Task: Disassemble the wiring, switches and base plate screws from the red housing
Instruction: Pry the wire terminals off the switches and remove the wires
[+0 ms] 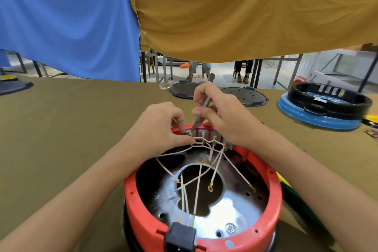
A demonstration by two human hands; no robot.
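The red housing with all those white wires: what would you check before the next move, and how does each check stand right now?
1. Red housing resting on the table: ok.
2. Left hand pinching a white wire near the switches: ok.
3. Right hand gripping the screwdriver: ok.
4. Screwdriver tip seated on a terminal screw: cannot tell.
5. Wires freed from the switch terminals: not ok, several attached.
6. Black socket removed from the rim: not ok.

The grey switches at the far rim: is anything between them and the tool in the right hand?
Nothing visible. The tool in the right hand already reaches the leftmost of the switches; the left hand pinches a white wire beside it.
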